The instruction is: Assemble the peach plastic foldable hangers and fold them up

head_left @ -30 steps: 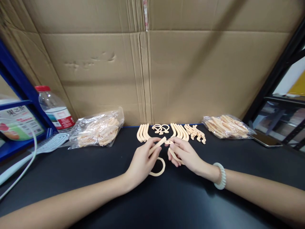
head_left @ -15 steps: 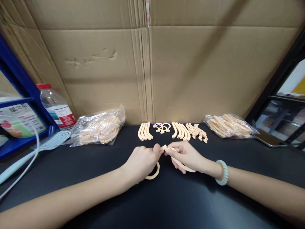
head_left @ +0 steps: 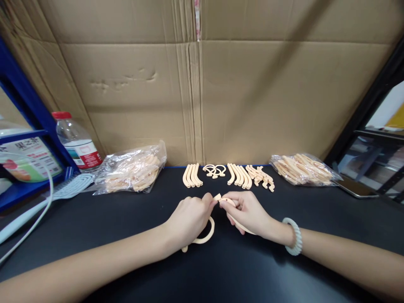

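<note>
My left hand [head_left: 192, 216] is closed, its thumb and fingers pinching a beige plastic hanger hook [head_left: 206, 238] whose curved part shows below the palm. A small pale end [head_left: 217, 196] of a beige piece sticks out past the fingertips. My right hand [head_left: 248, 210] grips a curved beige hanger arm [head_left: 228, 202], which runs back under the palm. The two held ends meet or nearly meet between the hands; whether they are joined I cannot tell. Beyond my hands lie a left row of curved arms [head_left: 192, 175], overlapping hooks [head_left: 214, 170], a right row of arms [head_left: 239, 175] and small wavy pieces [head_left: 261, 176].
Clear plastic bags of beige parts lie at the left [head_left: 135, 170] and right [head_left: 304, 168]. A hairbrush [head_left: 74, 185], a white cable [head_left: 47, 206] and a bottle [head_left: 77, 141] are at left. A phone [head_left: 356, 188] rests at right. Cardboard [head_left: 284, 84] stands behind the black table [head_left: 240, 269].
The hook below my left hand shows more of itself now. My right hand has tilted a little, and less of the arm's far end shows. Both hands keep their grip.
</note>
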Tool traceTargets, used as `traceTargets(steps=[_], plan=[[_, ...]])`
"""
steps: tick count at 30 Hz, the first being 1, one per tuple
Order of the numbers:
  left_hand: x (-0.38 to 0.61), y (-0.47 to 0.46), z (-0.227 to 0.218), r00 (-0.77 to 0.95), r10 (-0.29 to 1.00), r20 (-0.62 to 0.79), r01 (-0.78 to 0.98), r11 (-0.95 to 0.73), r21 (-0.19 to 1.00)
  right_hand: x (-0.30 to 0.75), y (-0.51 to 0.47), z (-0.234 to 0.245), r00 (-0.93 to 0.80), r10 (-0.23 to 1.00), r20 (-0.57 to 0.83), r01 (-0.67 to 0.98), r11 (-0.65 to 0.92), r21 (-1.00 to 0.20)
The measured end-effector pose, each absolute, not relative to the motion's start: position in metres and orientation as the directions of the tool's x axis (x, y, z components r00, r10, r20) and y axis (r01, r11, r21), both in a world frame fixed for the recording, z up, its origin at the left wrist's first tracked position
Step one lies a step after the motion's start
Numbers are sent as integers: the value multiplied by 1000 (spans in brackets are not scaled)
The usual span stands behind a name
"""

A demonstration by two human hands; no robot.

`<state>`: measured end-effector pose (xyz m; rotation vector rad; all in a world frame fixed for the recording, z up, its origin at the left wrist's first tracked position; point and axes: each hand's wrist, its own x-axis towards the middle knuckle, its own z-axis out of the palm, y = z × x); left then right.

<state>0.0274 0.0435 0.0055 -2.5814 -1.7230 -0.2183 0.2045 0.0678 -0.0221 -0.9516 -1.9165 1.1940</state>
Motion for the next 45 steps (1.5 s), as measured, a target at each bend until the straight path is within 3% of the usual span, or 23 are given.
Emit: traceTargets(steps=[3,7,9,13,17,20,23,27,29,38,45], plan=[[26,46,3,358,922,143,913,-378,150,206,67,-24,-511,829,226,260,400,-879],[24,48,0,336,930,149,863,-368,346,209,64,-22,-553,639,535,291,749,-595],[23,48,0,323,934,154,816,-357,454,209,62,-19,-523,589,616,293,803,-519],[24,52,0,257,955,151,671,-288,683,213,67,-6,-376,679,631,286,733,-618],[23,62,-3,185,982,37,460,-120,880,230,92,21,-251,675,694,342,732,-589],[20,68,-4,179,984,-24,278,-27,960,253,118,44,-268,746,609,356,665,-657],[16,72,-2,187,982,-22,104,3,995,282,144,57,-262,726,635,421,678,-602],[15,72,-1,204,979,26,-102,-5,995,315,171,51,-435,649,625,613,721,-323],[16,71,-3,196,977,79,-192,-41,980,323,181,42,-485,646,589,647,718,-254],[19,70,-9,152,979,138,-346,-78,935,332,194,20,-640,633,436,642,752,-150],[19,70,-9,179,975,130,-311,-70,948,330,194,24,-641,605,473,639,762,-108]])
